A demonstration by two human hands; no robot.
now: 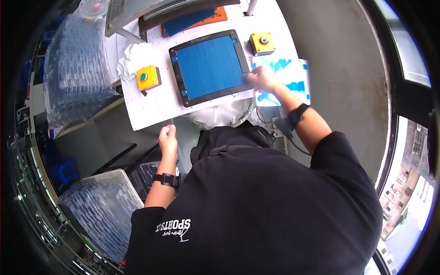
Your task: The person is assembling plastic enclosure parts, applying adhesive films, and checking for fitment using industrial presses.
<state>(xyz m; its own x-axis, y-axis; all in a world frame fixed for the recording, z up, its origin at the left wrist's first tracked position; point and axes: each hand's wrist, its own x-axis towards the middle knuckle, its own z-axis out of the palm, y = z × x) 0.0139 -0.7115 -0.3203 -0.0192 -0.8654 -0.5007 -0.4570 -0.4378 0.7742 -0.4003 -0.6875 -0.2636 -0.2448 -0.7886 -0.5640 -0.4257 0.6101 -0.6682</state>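
Viewpoint: seen from above the person's head, looking down over a black shirt at a white worktable set at a slant.
Right hand: the right hand reaches forward to the right edge of the black frame, fingers bent and resting at that edge. Whether they pinch anything cannot be told, as the hand is slightly blurred. A dark band sits on the wrist.
Left hand: the left hand hangs just below the near edge of the worktable, fingers drawn together with the tips pointing up toward the edge. It seems to grip something thin, but what that is cannot be made out. A black watch is on this wrist.
Black frame: lies flat in the middle of the worktable, holding a blue sheet that fills its inside.
Printed sheets: a stack of white and blue sheets lies just right of the frame, partly under the right hand.
Buttons: one yellow box with a green button stands left of the frame; another yellow box with a grey button stands at its upper right.
Cloth: a crumpled white cloth lies beside the green button box.
Surroundings: stacks of clear plastic trays stand to the left of the worktable, with more of them in a bin at lower left.
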